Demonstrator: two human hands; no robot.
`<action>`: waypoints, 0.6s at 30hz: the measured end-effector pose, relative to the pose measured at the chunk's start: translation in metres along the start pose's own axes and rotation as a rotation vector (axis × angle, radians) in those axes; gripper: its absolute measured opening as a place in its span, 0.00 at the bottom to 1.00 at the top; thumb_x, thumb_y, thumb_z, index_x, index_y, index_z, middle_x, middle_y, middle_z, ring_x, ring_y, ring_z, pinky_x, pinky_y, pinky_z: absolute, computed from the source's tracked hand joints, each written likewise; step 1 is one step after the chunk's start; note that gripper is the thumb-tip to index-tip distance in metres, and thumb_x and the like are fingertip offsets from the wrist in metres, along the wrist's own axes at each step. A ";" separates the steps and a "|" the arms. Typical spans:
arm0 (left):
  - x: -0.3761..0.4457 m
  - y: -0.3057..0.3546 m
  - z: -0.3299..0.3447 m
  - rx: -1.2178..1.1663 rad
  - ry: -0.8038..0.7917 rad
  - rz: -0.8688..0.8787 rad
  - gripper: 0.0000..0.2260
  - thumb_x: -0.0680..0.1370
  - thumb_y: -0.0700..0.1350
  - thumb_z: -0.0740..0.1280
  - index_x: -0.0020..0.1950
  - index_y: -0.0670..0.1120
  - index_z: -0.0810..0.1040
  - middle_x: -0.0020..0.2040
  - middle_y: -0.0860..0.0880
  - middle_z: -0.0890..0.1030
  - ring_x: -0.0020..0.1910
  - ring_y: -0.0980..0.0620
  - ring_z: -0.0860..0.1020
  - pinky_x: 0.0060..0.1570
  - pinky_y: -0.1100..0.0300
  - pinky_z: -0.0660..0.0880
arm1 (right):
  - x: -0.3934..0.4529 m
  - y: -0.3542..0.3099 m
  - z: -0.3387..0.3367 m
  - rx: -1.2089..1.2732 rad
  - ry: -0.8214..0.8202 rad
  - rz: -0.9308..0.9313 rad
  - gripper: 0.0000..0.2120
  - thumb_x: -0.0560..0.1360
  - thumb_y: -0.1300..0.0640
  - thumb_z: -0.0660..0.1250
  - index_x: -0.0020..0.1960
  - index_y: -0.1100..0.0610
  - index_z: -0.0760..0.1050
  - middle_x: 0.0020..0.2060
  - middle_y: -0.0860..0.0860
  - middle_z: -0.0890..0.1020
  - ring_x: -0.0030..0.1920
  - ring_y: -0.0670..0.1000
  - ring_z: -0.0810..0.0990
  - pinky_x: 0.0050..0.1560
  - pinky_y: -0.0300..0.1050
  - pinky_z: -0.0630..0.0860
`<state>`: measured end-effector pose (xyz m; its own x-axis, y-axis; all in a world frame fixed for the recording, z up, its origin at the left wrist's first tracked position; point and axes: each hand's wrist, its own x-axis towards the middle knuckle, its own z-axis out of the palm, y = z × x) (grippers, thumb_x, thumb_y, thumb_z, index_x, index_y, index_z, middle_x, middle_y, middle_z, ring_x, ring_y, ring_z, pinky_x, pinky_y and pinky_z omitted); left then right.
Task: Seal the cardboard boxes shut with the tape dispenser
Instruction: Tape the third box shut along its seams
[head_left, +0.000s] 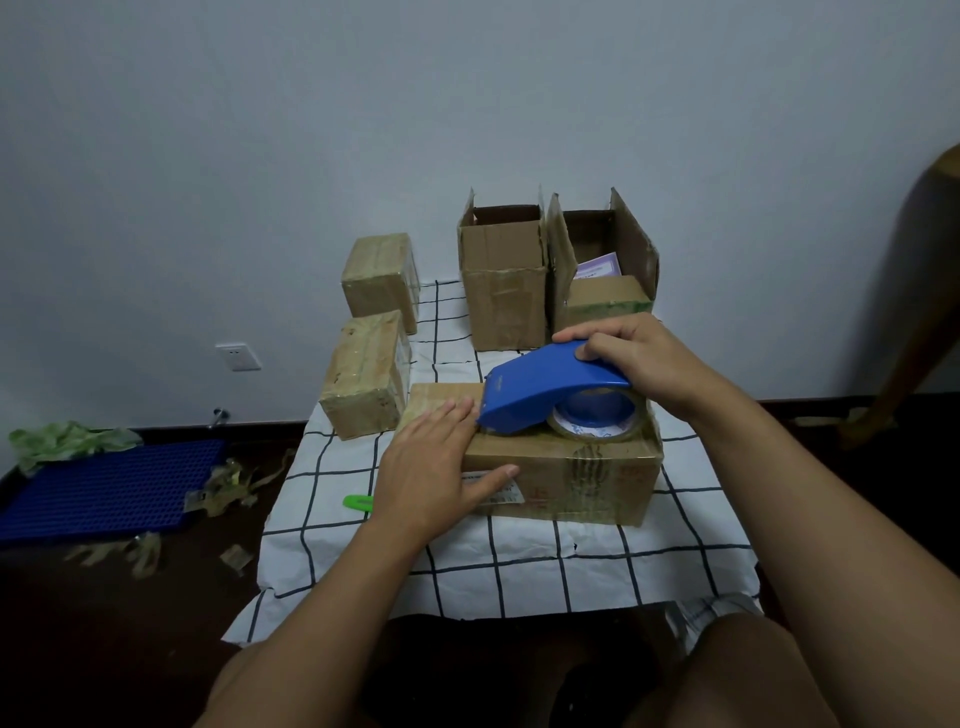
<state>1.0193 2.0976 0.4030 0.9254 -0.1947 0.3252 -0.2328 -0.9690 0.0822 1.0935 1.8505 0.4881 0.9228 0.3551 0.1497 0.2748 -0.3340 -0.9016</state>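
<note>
A closed cardboard box (582, 475) lies in front of me on the checked cloth (498, 566). On its top sits a blue tape dispenser (540, 387) with a roll of clear tape (597, 421). My right hand (639, 358) grips the dispenser's back from above. My left hand (436, 462) lies flat over the box's left top corner, fingers straight, thumb down the front face. The dispenser's front edge meets my left fingertips.
Two taped boxes (382, 278) (366, 376) stand at the back left. Two open boxes (504, 275) (602, 260) stand behind, flaps up. A green cutter (358, 502) lies left of my wrist. A blue crate panel (109, 488) and tape scraps lie on the floor.
</note>
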 end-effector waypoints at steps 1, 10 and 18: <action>0.000 0.000 0.000 -0.005 0.006 0.001 0.38 0.73 0.74 0.53 0.77 0.52 0.64 0.75 0.52 0.67 0.75 0.54 0.63 0.73 0.55 0.57 | 0.000 0.000 -0.001 0.001 0.002 0.002 0.14 0.80 0.58 0.63 0.49 0.42 0.84 0.48 0.42 0.83 0.48 0.45 0.80 0.46 0.36 0.75; -0.003 0.002 -0.004 -0.001 0.005 -0.020 0.35 0.74 0.72 0.57 0.73 0.53 0.69 0.74 0.53 0.69 0.74 0.53 0.65 0.70 0.59 0.57 | -0.006 0.004 -0.024 -0.021 0.008 0.001 0.14 0.79 0.59 0.64 0.50 0.46 0.86 0.49 0.45 0.85 0.48 0.47 0.80 0.49 0.40 0.75; -0.002 0.005 -0.002 0.006 0.015 -0.004 0.33 0.74 0.73 0.55 0.75 0.58 0.66 0.74 0.51 0.69 0.74 0.50 0.65 0.70 0.53 0.60 | -0.011 0.006 -0.038 -0.062 0.009 0.017 0.13 0.79 0.60 0.63 0.51 0.48 0.85 0.49 0.46 0.84 0.49 0.48 0.79 0.48 0.40 0.73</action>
<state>1.0154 2.0933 0.4041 0.9219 -0.1881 0.3388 -0.2269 -0.9708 0.0784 1.0949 1.8118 0.4967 0.9297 0.3414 0.1381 0.2749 -0.3938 -0.8771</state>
